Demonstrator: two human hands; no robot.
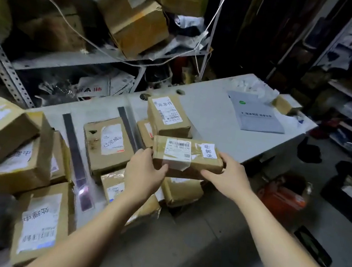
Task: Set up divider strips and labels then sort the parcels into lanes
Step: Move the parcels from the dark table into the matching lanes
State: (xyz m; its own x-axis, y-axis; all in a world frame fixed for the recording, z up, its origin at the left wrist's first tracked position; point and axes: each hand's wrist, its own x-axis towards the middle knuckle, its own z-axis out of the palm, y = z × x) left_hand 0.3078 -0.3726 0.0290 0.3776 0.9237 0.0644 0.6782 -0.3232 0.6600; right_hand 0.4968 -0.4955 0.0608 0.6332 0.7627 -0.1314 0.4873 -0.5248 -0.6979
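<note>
Brown and flat, the parcel (186, 155) is gripped at both ends by the left hand (144, 172) and the right hand (228, 176) above the lane right of the dark strip (130, 126), so sorting is judged underway, and a lowering beside the same-labelled box (169, 113) is needed.

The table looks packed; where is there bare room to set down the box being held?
Widest bare patch for the held box: table top between the tall stack of boxes and the grey mailer bag. A small gap lies past the middle box, between the two divider strips. Left of the strips it is crowded with piled boxes.
</note>
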